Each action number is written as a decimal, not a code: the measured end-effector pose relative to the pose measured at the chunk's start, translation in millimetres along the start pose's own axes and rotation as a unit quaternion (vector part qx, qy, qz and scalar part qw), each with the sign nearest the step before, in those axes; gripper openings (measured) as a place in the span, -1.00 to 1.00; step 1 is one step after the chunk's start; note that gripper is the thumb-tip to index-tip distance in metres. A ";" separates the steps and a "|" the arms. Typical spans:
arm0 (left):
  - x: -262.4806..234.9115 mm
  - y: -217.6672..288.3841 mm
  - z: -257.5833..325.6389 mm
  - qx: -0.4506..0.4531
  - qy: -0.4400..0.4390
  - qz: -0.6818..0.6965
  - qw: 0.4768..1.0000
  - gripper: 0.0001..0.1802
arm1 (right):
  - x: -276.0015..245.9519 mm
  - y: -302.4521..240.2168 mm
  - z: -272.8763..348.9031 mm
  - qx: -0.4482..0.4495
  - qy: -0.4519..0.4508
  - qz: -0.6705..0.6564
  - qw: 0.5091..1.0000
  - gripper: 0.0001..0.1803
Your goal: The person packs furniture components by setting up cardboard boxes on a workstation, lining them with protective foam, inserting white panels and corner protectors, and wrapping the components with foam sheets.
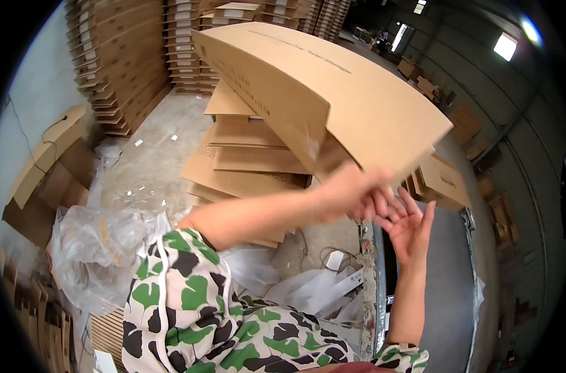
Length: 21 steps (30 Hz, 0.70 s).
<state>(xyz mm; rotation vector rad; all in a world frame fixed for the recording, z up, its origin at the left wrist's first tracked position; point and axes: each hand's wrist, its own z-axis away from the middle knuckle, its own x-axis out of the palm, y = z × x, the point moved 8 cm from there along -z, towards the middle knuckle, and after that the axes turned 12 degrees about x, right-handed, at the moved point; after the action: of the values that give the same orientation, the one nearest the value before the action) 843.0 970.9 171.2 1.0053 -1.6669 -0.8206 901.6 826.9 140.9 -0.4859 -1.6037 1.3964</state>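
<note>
A large brown cardboard box [370, 93] leans at a slant in front of me, above a stack of flat cardboard pieces [252, 165]. Its printed side panel [264, 87] faces left. My left arm reaches across to the right, and my left hand [351, 193] overlaps the box's lower edge. Motion smears that hand, so its grip on the cardboard cannot be made out. Just right of it is my right hand [410, 230], palm showing and fingers spread, holding nothing. The fingertips of both hands come close together below the box's near corner.
A dark flat surface with a worn metal edge [460, 273] lies beneath my right forearm. Beyond it sits another carton [441, 177]. Crumpled clear plastic [102, 248] lies at left. Tall cardboard stacks [124, 62] stand at the back. A cable [336, 252] and plastic sheeting lie on the floor.
</note>
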 end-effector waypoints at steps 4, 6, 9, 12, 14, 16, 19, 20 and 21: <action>46.2 -8.3 52.2 0.027 -0.104 0.026 0.994 -0.56 | -6.6 7.7 2.0 0.013 -0.020 -0.005 1.000 -0.22; 43.7 -13.8 63.0 0.014 -0.105 -0.024 0.994 -0.54 | 11.9 9.3 19.8 0.030 0.055 0.086 0.994 -0.27; 43.8 -17.2 71.0 0.025 -0.037 0.056 0.997 -0.58 | 10.4 -13.1 44.9 -0.029 0.127 0.516 0.846 -0.20; 50.1 -37.6 80.8 -0.020 -0.017 0.049 0.998 -0.60 | -6.7 -20.4 55.8 0.033 -0.008 0.147 0.989 -0.21; 68.7 -54.4 85.9 -0.058 -0.060 0.042 0.996 -0.59 | -5.3 -22.0 46.5 -0.014 -0.040 0.111 0.993 -0.37; 83.9 -69.8 94.0 -0.080 -0.068 0.040 0.994 -0.57 | 2.0 -10.8 39.0 -0.012 -0.023 0.008 1.000 -0.55; 82.1 -80.2 108.7 -0.025 -0.224 -0.005 0.974 -0.50 | 3.8 -1.6 40.6 -0.034 -0.027 -0.105 0.993 -0.73; 68.5 -80.5 114.1 0.009 -0.278 -0.029 0.960 -0.54 | -4.3 -5.9 43.3 -0.053 -0.029 -0.110 0.992 -0.74; 42.4 -84.7 120.1 0.011 -0.266 0.056 0.962 -0.63 | -13.4 -5.9 45.9 -0.046 -0.018 -0.122 0.991 -0.73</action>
<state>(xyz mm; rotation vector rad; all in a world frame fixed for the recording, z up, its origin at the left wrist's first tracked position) 740.9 903.2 79.6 0.7300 -2.1681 -1.0599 871.9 789.1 144.6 -0.3068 -1.7005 1.1585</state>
